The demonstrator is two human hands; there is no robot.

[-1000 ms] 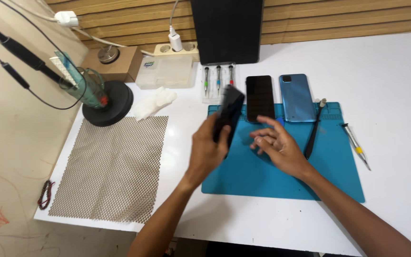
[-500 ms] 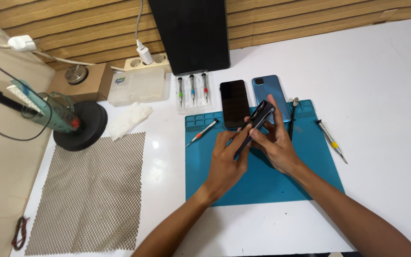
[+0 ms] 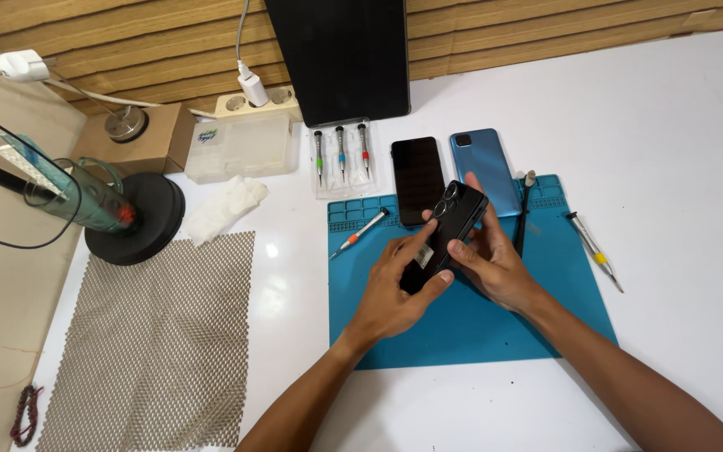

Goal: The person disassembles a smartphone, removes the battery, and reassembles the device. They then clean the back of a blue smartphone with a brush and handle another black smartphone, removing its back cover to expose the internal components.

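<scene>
Black phone (image 3: 447, 233), back up, tilted above the blue mat (image 3: 479, 326), clamped between left hand (image 3: 391, 289) and right hand (image 3: 491, 264) fingers; two phones just beyond, bare counter (image 3: 679, 151) to the right.

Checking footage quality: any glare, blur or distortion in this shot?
Head view: sharp overall, even soft light; a small glare spot on the white table beside the mesh; hands cast faint shadows on the blue mat; wide-angle bending at the edges.
</scene>
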